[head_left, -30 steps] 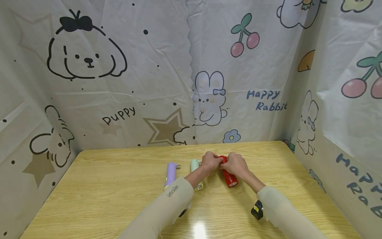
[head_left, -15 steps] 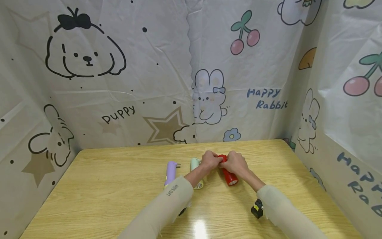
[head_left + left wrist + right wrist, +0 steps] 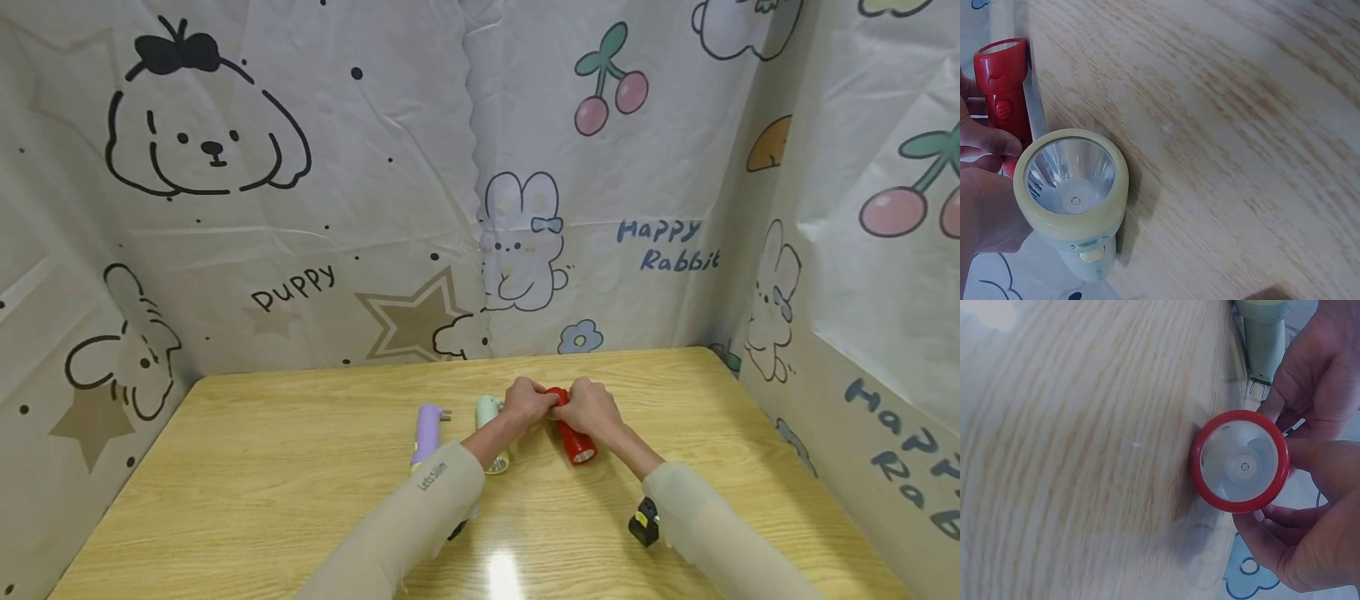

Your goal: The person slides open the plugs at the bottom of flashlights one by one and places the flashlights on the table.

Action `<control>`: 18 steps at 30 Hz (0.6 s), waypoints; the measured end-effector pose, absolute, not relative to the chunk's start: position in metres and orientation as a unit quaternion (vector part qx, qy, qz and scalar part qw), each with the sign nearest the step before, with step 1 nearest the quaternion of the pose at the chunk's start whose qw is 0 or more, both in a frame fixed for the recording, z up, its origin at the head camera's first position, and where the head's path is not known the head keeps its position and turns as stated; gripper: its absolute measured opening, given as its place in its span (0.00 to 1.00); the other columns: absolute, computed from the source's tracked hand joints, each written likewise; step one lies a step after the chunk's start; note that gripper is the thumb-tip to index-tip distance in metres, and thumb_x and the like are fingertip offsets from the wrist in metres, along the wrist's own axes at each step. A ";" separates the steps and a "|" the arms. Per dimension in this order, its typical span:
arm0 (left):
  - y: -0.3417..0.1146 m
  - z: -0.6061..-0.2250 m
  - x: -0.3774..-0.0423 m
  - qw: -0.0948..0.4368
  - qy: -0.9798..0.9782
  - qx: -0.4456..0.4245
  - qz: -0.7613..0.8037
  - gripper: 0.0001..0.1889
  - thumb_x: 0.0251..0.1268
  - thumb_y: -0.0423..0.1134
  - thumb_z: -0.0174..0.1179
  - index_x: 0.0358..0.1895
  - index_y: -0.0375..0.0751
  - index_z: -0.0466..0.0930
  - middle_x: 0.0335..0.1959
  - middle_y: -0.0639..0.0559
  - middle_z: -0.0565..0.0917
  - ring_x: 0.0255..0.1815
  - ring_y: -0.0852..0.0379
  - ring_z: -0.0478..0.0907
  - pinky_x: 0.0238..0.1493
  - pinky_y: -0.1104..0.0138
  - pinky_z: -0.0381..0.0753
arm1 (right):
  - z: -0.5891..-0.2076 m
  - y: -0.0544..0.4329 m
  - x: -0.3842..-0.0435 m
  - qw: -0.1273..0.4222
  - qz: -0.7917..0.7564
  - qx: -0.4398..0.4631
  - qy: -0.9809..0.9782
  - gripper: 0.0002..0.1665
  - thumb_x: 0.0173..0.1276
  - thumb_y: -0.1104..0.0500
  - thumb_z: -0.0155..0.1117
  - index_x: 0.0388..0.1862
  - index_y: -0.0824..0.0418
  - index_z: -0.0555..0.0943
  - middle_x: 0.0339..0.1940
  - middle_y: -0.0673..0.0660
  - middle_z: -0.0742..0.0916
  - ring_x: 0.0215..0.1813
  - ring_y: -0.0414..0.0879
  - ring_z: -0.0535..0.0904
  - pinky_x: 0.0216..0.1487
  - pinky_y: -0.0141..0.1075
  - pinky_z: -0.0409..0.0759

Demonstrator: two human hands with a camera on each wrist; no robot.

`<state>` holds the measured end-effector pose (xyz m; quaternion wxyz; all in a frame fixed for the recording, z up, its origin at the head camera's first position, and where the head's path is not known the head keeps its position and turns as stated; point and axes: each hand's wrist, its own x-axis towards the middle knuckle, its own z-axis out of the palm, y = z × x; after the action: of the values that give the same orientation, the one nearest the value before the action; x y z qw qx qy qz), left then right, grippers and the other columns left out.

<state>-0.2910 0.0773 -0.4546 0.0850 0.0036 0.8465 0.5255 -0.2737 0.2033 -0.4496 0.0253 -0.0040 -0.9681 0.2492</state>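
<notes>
A red flashlight (image 3: pixel 576 444) lies tilted on the wooden table, its lens end towards me. My right hand (image 3: pixel 592 408) grips its body near the tail, and in the right wrist view the thumb and fingers sit behind the red lens rim (image 3: pixel 1240 507). My left hand (image 3: pixel 528 402) pinches at the tail end, where a small metal piece (image 3: pixel 1297 427) shows between the hands; the fingertips are partly hidden. Beside my left wrist lies a mint-green flashlight (image 3: pixel 1094 265) with a cream head. Further left is a purple flashlight (image 3: pixel 428 429) with plug prongs sticking out.
A yellow wood-grain table (image 3: pixel 300 467) spreads around the hands. Printed cloth (image 3: pixel 375 208) hangs behind it and at both sides. A small black and yellow object (image 3: pixel 643 522) shows beside my right sleeve.
Both hands keep their hold on the red flashlight with barely any movement. The whole head view has shifted slightly.
</notes>
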 end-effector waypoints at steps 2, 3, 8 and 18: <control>0.078 -0.455 -0.291 0.085 0.847 0.002 0.525 0.08 0.65 0.35 0.66 0.33 0.31 0.87 0.31 0.48 0.84 0.29 0.57 0.76 0.29 0.72 0.77 | -0.451 0.204 -0.273 0.025 0.250 -0.004 -0.968 0.23 0.56 0.55 0.76 0.14 0.61 0.72 0.12 0.53 0.76 0.16 0.45 0.74 0.17 0.32 0.70; 0.079 -0.456 -0.291 0.086 0.847 0.001 0.525 0.08 0.65 0.35 0.66 0.33 0.31 0.87 0.31 0.48 0.83 0.29 0.57 0.76 0.28 0.72 0.76 | -0.451 0.204 -0.273 0.026 0.251 -0.004 -0.968 0.23 0.56 0.55 0.76 0.15 0.61 0.72 0.13 0.53 0.76 0.17 0.45 0.74 0.17 0.32 0.70; 0.079 -0.457 -0.291 0.090 0.848 0.001 0.523 0.09 0.66 0.35 0.65 0.34 0.30 0.88 0.30 0.48 0.83 0.28 0.58 0.75 0.26 0.73 0.74 | -0.453 0.204 -0.272 0.026 0.259 -0.002 -0.966 0.22 0.57 0.55 0.76 0.14 0.61 0.73 0.12 0.53 0.77 0.16 0.45 0.74 0.17 0.32 0.71; 0.079 -0.462 -0.295 0.090 0.851 0.004 0.517 0.09 0.67 0.36 0.65 0.35 0.31 0.88 0.28 0.49 0.83 0.21 0.59 0.71 0.19 0.73 0.68 | -0.453 0.203 -0.272 0.033 0.263 0.003 -0.964 0.22 0.57 0.55 0.76 0.14 0.61 0.74 0.12 0.53 0.77 0.15 0.45 0.74 0.16 0.32 0.72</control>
<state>-0.2953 0.0786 -0.4620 0.0902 0.0040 0.8513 0.5169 -0.2716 0.2034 -0.4534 0.0330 0.0031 -0.9642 0.2630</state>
